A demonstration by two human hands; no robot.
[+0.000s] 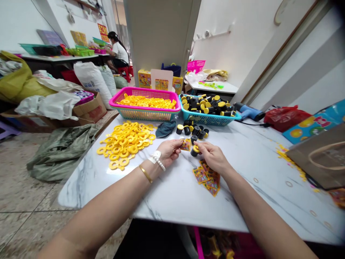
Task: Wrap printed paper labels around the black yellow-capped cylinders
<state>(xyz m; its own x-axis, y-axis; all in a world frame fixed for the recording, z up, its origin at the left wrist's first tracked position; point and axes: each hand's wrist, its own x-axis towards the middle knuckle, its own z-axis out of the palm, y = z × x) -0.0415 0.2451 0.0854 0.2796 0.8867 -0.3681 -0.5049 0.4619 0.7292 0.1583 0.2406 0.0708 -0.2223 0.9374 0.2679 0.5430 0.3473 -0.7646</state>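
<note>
A ring basket (142, 116) sits on the marble table (172, 201). A second basket (207, 119) stands to its right; loose rings (124, 144) lie before it.

Small hand-assembly workshop, crowded, bulk-goods setup. Foreground: marble-top work table (172, 201) w/ loose yellow plastic rings (124, 144), printed paper labels (206, 178), pink-rimmed basket (145, 116) of more rings, teal basket (207, 119) of black-yellow plastic parts, corded blue power tool (249, 111). Left: stuffed sacks (91, 81), cardboard box (90, 109) on tiled floor (29, 190). Bg: 2nd long table (59, 57) w/ plastic trays (79, 52), co-worker (117, 52) seated on red stool (124, 72), working there.
</note>
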